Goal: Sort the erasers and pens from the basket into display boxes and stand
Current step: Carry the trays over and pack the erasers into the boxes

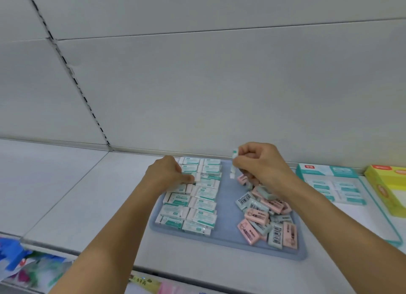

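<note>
A pale blue tray lies on the white shelf. Its left half holds two rows of white-and-teal erasers. Its right half carries a loose heap of pink and pale green erasers. My left hand rests on the left row, thumb and fingers pinching a white eraser there. My right hand hovers above the heap at the tray's far right, fingers curled round a couple of white-and-teal erasers held upright. No pens or stand are in view.
A teal-edged display box with white-and-teal erasers lies to the right of the tray. A yellow box stands beyond it at the frame edge. The shelf's back wall rises right behind. Coloured goods show on a lower shelf at left.
</note>
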